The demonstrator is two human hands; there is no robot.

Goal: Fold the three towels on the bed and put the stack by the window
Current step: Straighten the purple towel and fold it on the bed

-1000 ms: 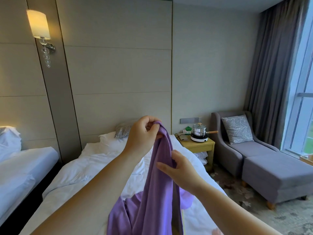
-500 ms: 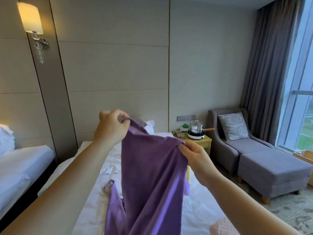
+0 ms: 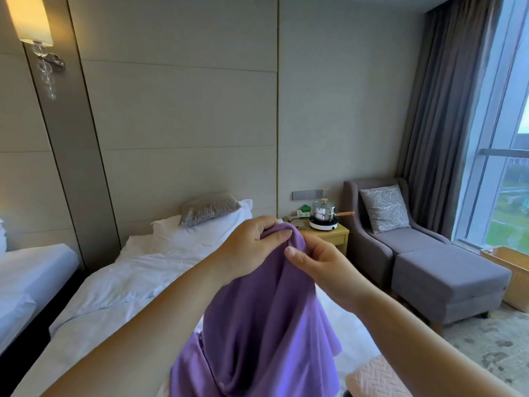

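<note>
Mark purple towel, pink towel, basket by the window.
purple towel (image 3: 257,325): head view, middle of the hanging cloth.
pink towel (image 3: 375,379): head view, its patterned top face, at the picture's bottom edge.
basket (image 3: 516,285): head view, its woven side wall, below the window.

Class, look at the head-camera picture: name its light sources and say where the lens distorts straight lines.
Head view: cool daylight comes in through the window at right. Head view: the wall lamp glows warm at top left, its shade nearly washed out. Head view: the wide lens makes the curtain and the dark wall panel lean near the edges.
</note>
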